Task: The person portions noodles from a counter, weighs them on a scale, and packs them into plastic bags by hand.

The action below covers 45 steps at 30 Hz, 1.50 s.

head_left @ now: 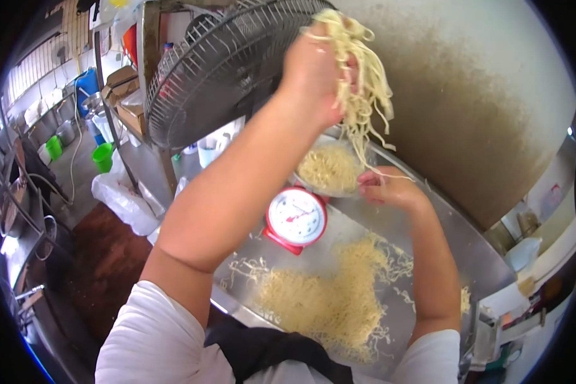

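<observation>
My left hand [320, 77] is raised high, closed around a bunch of pale noodles [368, 83] that dangle in long loose strands. Below it, a shallow pan [336, 192] holds more noodles and appears to rest on a red dial scale [296, 216]. My right hand [387, 187] is at the pan's right edge with its fingers curled. What those fingers grip, if anything, is unclear; a hanging strand crosses close to them. A wide heap of loose noodles [326, 294] lies on the metal table [486, 262] nearer my body.
A large black fan [230, 70] stands at the upper left, close to my left forearm. Behind the table rises a stained wall [441, 77]. A white plastic bag [125, 198] hangs at the left, with green buckets [102, 157] beyond it.
</observation>
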Tool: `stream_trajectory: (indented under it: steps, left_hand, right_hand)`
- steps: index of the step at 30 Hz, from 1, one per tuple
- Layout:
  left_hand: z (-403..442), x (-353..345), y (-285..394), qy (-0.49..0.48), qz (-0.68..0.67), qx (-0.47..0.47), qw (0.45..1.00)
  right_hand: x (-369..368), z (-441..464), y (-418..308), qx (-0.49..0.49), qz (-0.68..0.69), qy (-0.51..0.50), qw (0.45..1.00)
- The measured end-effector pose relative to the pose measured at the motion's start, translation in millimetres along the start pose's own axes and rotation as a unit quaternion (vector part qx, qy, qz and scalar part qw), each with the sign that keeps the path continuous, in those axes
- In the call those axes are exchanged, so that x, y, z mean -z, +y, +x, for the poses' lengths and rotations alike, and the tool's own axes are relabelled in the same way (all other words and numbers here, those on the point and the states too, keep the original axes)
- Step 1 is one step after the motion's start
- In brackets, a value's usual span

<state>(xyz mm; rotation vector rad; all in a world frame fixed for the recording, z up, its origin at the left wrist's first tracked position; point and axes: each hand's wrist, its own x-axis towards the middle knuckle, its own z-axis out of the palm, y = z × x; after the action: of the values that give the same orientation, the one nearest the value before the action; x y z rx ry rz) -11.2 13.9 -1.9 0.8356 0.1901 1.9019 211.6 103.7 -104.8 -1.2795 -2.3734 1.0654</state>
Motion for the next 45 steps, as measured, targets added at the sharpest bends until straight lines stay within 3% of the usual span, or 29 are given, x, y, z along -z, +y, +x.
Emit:
stream_trajectory:
  steps: [2,4,6,8,10,11,14,15,18,19,22,23,27,29,31,33,34,35,36,37,39,42,45]
  left_hand:
    - [-41,16,1,0.028,0.022,-0.05,0.998]
    - [-78,51,-10,0.011,0.051,0.039,0.998]
    - [-114,71,-21,0.076,-0.062,0.169,0.981]
    - [-138,98,-37,0.033,-0.091,0.213,0.972]
    - [-159,100,-37,0.05,-0.137,0.259,0.955]
    - [-169,93,-34,0.07,-0.083,0.265,0.958]
    - [-189,72,-20,0.044,-0.036,0.257,0.965]
    - [-193,70,-18,0.014,-0.043,0.241,0.969]
    - [-196,58,-3,-0.017,-0.07,0.213,0.974]
    - [-197,58,-4,-0.006,-0.102,0.22,0.97]
    - [-197,61,-10,0.001,-0.144,0.225,0.964]
    - [-198,62,-12,-0.008,-0.126,0.215,0.969]
    - [-195,69,-14,0.024,-0.093,0.17,0.981]
    - [-191,86,-19,0.022,-0.087,0.167,0.982]
    - [-193,90,-32,0.118,-0.095,0.192,0.97]
    - [-200,98,-64,0.254,-0.051,0.174,0.95]
    - [-204,113,-88,0.255,-0.043,0.172,0.951]
    - [-215,146,-116,0.202,0.071,0.199,0.956]
    - [-228,179,-147,0.024,0.382,0.252,0.889]
    - [-240,205,-172,-0.161,0.64,0.271,0.7]
    - [-280,244,-186,-0.354,0.81,0.225,0.409]
    - [-262,240,-170,-0.335,0.717,0.404,0.459]
    - [-227,216,-156,-0.336,0.669,0.276,0.604]
  right_hand:
    - [-8,-7,20,0.025,-0.026,-0.021,0.999]
    - [-36,-19,35,0.065,-0.018,0.065,0.996]
    - [-67,-26,34,0.113,-0.022,0.157,0.981]
    - [-106,-37,18,0.221,-0.025,0.178,0.959]
    - [-137,-40,5,0.254,-0.117,0.164,0.946]
    - [-147,-40,1,0.267,-0.162,0.159,0.936]
    - [-158,-21,1,0.321,-0.167,0.279,0.89]
    - [-158,-16,0,0.342,-0.108,0.352,0.865]
    - [-133,-4,-14,0.202,0.018,0.372,0.906]
    - [-126,-5,-25,0.233,-0.019,0.407,0.883]
    - [-121,13,-19,0.321,-0.081,0.307,0.892]
    - [-126,10,-15,0.248,-0.001,0.243,0.938]
    - [-130,-35,-19,0.36,-0.016,0.297,0.884]
    - [-132,-72,-22,0.391,0.07,0.293,0.87]
    - [-137,-102,-12,0.438,0.026,0.305,0.845]
    - [-147,-121,8,0.351,0.028,0.272,0.895]
    - [-153,-132,20,0.308,0.028,0.254,0.916]
    - [-173,-131,60,0.193,-0.003,0.216,0.957]
    - [-198,-128,111,0.077,-0.035,0.171,0.982]
    - [-209,-134,145,0.092,-0.082,0.134,0.983]
    - [-215,-142,191,0.124,-0.177,0.063,0.974]
    - [-176,-144,156,-0.088,-0.054,0.074,0.992]
    - [-146,-118,160,-0.026,0.04,0.186,0.981]
